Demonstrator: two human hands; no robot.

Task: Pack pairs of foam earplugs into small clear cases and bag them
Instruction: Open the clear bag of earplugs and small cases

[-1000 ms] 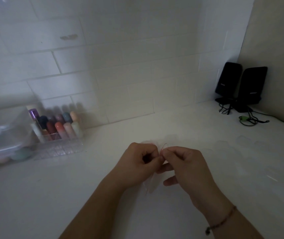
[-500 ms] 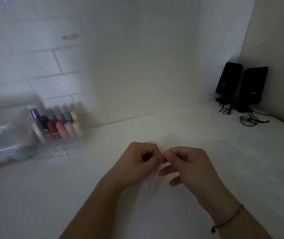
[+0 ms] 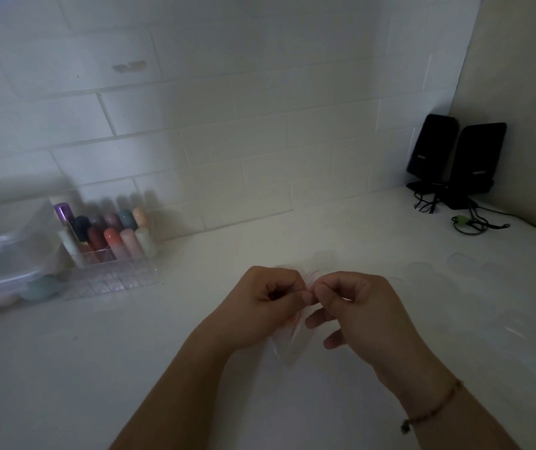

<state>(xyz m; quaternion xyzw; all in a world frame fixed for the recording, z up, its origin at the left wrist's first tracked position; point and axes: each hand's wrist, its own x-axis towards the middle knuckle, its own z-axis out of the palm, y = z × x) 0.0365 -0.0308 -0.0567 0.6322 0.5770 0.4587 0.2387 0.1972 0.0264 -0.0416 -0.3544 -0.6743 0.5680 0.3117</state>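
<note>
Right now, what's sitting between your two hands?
In the head view, a small clear bag with a red strip; the left hand and right hand both pinch its top edge.

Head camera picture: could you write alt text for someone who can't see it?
Two bare hands, left hand and right hand, pinch the top of a small clear plastic bag between them above a dim white counter. A clear organizer of coloured tubes stands at the tiled wall on the left; two black speakers fill the right corner.
</note>
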